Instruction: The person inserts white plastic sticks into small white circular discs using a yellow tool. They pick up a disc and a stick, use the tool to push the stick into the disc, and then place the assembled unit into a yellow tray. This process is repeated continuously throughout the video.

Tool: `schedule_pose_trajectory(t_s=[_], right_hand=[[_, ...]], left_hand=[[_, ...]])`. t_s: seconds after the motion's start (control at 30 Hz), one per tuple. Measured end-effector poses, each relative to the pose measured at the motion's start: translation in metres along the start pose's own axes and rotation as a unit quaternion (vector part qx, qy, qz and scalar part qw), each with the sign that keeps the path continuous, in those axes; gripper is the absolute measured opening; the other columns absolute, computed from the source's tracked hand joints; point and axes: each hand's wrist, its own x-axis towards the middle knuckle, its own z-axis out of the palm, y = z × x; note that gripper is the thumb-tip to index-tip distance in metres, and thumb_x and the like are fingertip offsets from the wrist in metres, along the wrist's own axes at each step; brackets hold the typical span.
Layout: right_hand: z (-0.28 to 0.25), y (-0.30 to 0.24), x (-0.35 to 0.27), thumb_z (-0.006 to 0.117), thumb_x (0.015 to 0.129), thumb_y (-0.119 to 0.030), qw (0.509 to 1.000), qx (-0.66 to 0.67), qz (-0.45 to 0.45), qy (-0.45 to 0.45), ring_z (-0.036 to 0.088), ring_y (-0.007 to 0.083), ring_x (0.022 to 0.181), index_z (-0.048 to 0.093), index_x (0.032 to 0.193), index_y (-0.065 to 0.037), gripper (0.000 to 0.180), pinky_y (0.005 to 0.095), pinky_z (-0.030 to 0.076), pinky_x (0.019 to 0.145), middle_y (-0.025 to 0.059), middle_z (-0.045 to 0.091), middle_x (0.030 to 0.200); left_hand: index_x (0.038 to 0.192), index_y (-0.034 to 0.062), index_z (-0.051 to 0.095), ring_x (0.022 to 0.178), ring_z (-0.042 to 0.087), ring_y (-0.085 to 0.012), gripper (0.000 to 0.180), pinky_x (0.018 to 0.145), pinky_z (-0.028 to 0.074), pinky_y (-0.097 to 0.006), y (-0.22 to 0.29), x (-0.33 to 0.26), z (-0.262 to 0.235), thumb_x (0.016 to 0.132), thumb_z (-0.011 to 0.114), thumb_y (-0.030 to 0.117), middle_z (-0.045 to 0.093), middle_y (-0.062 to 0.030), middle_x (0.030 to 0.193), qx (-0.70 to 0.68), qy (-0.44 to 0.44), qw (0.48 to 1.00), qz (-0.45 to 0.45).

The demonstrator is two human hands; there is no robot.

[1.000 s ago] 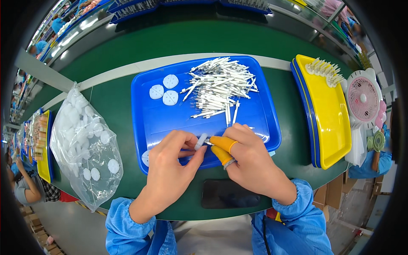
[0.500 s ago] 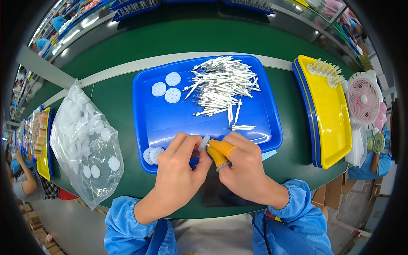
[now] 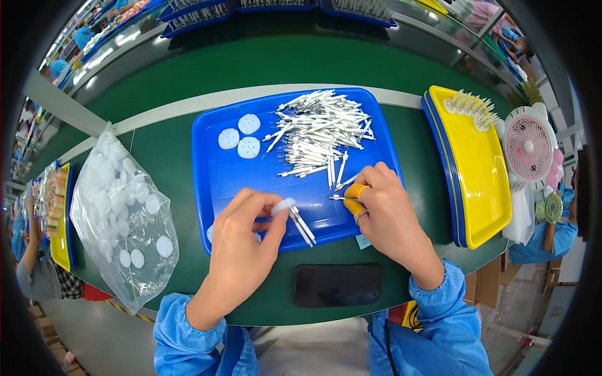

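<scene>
My left hand (image 3: pixel 241 250) pinches a round white disc (image 3: pixel 284 205) on edge over the near side of the blue tray (image 3: pixel 241 172). A few slim white sticks (image 3: pixel 303 227) jut from the disc toward me. To the right, my right hand (image 3: pixel 395 216), with orange finger cots on thumb and finger, grips one white stick with a thin metal tip (image 3: pixel 337 197) pointing left. Beyond the hands lies a heap of such sticks (image 3: pixel 323 128). Three white discs (image 3: pixel 249 148) rest in the tray's far left; others are partly hidden behind my left hand.
A clear plastic bag of white discs (image 3: pixel 119 207) lies on the left. On the right stand stacked yellow and blue trays (image 3: pixel 480 194) holding a white spiky piece (image 3: pixel 473 108), beside a pink-and-white fan (image 3: pixel 530 147). A black phone (image 3: pixel 338 285) lies near the table's front edge.
My hands were together at the disc and have moved apart. My right hand has gone right and farther out, taking up a stick. Sticks in the disc and the phone now show.
</scene>
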Motion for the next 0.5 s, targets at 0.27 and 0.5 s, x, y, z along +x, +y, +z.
schedule_pose_trajectory(t_s=[0.27, 0.5], right_hand=[[-0.007, -0.040, -0.003, 0.069, 0.073, 0.009, 0.971, 0.234, -0.040, -0.026, 0.059, 0.0363, 0.100, 0.074, 0.115, 0.006, 0.042, 0.0450, 0.048, 0.084, 0.0174, 0.064, 0.105], [-0.002, -0.031, -0.004, 0.068, 0.068, 0.009, 0.979, 0.193, -0.053, -0.035, 0.059, 0.0364, 0.096, 0.073, 0.119, 0.008, 0.051, 0.0445, 0.049, 0.085, 0.0167, 0.059, 0.100]], left_hand=[[0.107, -0.0047, 0.072, 0.092, 0.073, -0.0152, 0.012, 0.074, 0.063, -0.029, 0.003, -0.001, 0.003, 0.095, 0.072, -0.004, 0.069, -0.0083, 0.104, -0.028, -0.017, 0.999, 0.001], [0.107, -0.0044, 0.072, 0.090, 0.074, -0.0162, 0.014, 0.074, 0.065, -0.030, 0.003, -0.003, 0.008, 0.093, 0.075, -0.005, 0.069, -0.0096, 0.103, -0.005, -0.003, 0.999, 0.038]])
